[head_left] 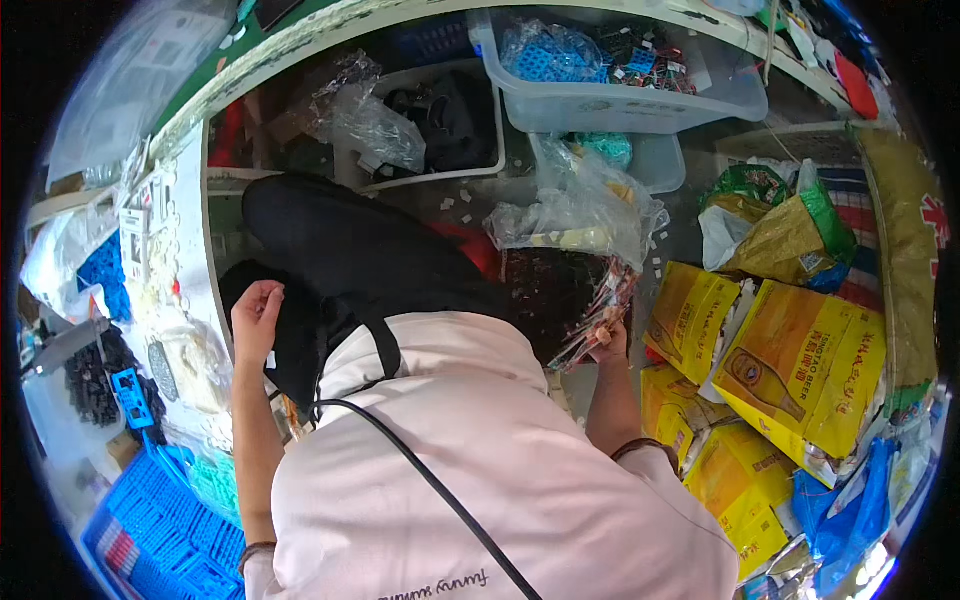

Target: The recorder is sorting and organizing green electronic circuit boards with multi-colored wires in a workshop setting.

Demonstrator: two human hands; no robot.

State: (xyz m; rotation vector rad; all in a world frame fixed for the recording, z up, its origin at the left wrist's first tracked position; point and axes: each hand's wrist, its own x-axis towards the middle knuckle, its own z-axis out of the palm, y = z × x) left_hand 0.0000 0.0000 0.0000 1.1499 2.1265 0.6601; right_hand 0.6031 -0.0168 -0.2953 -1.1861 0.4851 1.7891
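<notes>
My right hand (608, 346) is closed round a loose bundle of thin, reddish-brown wire-like strands (603, 312), low at my right side. The strands fan out past my fingers, and their exact kind is hard to make out. Right beside the bundle's upper end sits a crumpled clear plastic bag (590, 215). On the left, my left hand (258, 318) is raised over my black trousers (370, 245), its fingers curled in toward the thumb. Nothing shows between those fingers.
Yellow cardboard boxes (800, 370) are stacked close to my right arm. Ahead stand a clear plastic bin (630, 110) of small parts and a white tub (440, 180) with black items. A white worktop (185, 260) borders my left. Blue baskets (170, 520) lie at lower left.
</notes>
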